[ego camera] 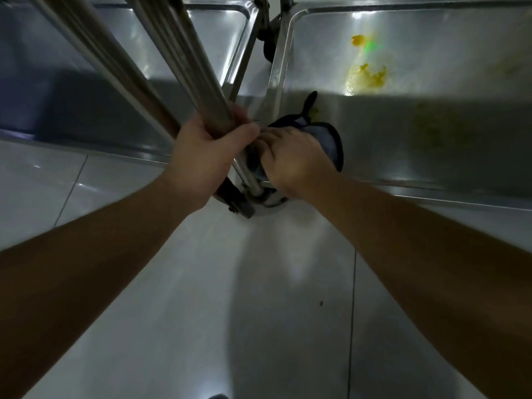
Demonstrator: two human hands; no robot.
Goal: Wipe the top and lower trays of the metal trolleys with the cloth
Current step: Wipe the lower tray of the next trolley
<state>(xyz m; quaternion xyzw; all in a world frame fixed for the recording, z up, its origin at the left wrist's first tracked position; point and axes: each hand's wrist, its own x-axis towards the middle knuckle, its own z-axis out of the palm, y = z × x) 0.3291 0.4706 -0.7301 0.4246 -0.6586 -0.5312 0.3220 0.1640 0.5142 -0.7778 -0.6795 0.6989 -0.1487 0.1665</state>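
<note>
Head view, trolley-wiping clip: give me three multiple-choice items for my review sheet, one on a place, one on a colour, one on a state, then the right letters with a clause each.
1. Where does the cloth lie?
A. On the floor tiles
B. At the near left corner of the right lower tray
C. Draped over the left lower tray

2. What colour is the spill on the right lower tray?
A. Yellow
B. Red
C. Black

3. What is the left hand doing?
A. Hanging free
B. Pressing flat on the floor
C. Gripping a trolley post

Answers:
1 B, the right hand presses the cloth down in that corner.
2 A, yellow smears lie in the lit far part of the tray.
3 C, its fingers curl round the metal post.
</note>
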